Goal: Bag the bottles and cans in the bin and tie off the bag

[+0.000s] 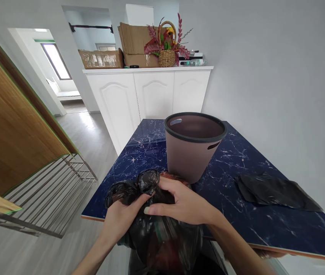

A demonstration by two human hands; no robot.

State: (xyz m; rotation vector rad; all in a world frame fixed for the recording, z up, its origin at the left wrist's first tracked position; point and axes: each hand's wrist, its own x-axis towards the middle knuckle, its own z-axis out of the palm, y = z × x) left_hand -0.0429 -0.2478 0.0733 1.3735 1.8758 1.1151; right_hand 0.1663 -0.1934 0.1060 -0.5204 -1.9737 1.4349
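A filled black plastic garbage bag (168,233) hangs at the table's near edge, with reddish contents faintly showing through its thin film. Both hands are at its gathered top. My left hand (120,215) is closed on the bunched plastic, its thumb pointing toward the other hand. My right hand (179,200) grips the neck from the right, thumb across the front and fingers partly hidden behind the bag. Two loops of plastic puff up above the hands. Just beyond the bag stands a brownish-pink trash can (189,156) with a dark rim and cut-out handles.
A folded stack of black bags (277,191) lies at the right of the blue marbled table (222,217). Behind it, a white cabinet (153,91) carries cardboard boxes (102,59) and a flower basket (167,58). A metal rack (56,194) with a wooden board stands at left.
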